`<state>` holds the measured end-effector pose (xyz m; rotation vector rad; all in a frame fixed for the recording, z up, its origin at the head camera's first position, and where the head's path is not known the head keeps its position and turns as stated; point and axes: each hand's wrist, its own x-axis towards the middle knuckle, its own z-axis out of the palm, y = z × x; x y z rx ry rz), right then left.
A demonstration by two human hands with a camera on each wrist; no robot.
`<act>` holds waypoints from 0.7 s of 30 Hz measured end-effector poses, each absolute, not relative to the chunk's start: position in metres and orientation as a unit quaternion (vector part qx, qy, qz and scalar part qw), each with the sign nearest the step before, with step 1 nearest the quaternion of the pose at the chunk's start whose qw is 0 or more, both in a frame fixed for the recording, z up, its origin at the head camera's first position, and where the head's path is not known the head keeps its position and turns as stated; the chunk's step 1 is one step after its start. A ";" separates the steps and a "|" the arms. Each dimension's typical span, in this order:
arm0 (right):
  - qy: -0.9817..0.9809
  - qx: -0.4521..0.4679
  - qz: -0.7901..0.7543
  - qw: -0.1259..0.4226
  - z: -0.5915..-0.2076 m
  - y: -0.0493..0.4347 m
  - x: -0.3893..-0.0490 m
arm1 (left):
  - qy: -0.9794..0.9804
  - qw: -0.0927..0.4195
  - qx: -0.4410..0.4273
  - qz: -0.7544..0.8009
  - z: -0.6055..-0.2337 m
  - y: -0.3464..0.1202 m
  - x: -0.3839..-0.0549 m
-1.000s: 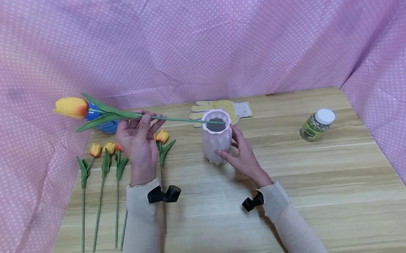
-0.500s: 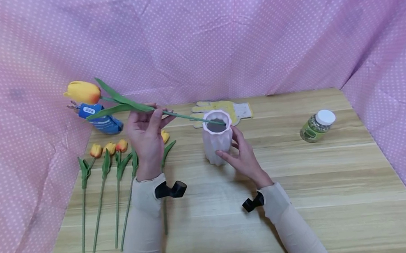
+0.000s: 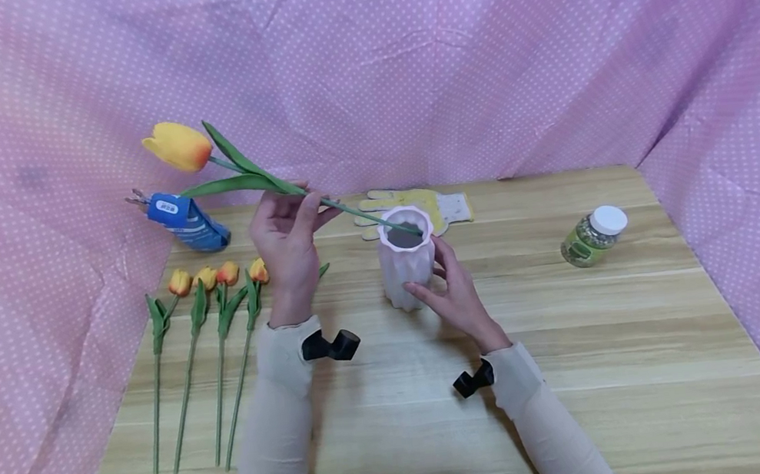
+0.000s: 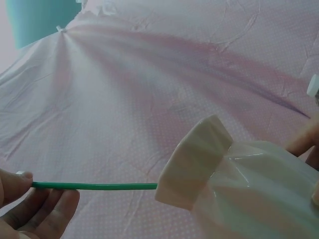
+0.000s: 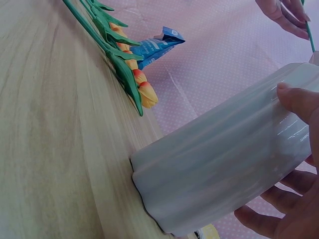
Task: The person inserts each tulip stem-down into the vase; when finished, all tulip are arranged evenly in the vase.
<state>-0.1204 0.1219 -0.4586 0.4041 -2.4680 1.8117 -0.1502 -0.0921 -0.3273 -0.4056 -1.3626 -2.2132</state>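
Note:
My left hand pinches the green stem of a yellow-and-orange tulip below its leaves. The bloom points up to the left, and the stem's lower end reaches over the rim into the mouth of a white fluted vase. In the left wrist view the stem runs from thumb and fingers into the vase opening. My right hand grips the vase from its right side, thumb in front and fingers behind. The vase stands upright on the wooden table, as the right wrist view shows its base at the tabletop.
Several tulips lie side by side on the left of the table; one more is mostly behind my left arm. A blue package stands back left. Behind the vase lies a yellow-and-white glove. A white-capped jar stands right.
My left hand has moved right with the tulip, whose bloom has risen, so the stem now slants more steeply into the vase. My right hand and the vase stay in place.

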 end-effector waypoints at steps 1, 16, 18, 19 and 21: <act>-0.799 0.132 0.587 0.028 -0.458 0.122 -0.120 | -0.504 0.253 -0.151 -0.812 -0.327 -0.091 -0.151; -0.805 0.130 0.578 0.030 -0.460 0.122 -0.121 | -0.522 0.238 -0.164 -0.802 -0.327 -0.080 -0.165; -0.805 0.130 0.578 0.030 -0.461 0.122 -0.121 | -0.522 0.233 -0.165 -0.804 -0.327 -0.079 -0.167; -0.805 0.129 0.578 0.030 -0.461 0.122 -0.121 | -0.522 0.229 -0.164 -0.805 -0.327 -0.077 -0.168; -0.805 0.129 0.578 0.030 -0.461 0.122 -0.121 | -0.521 0.224 -0.163 -0.807 -0.327 -0.075 -0.169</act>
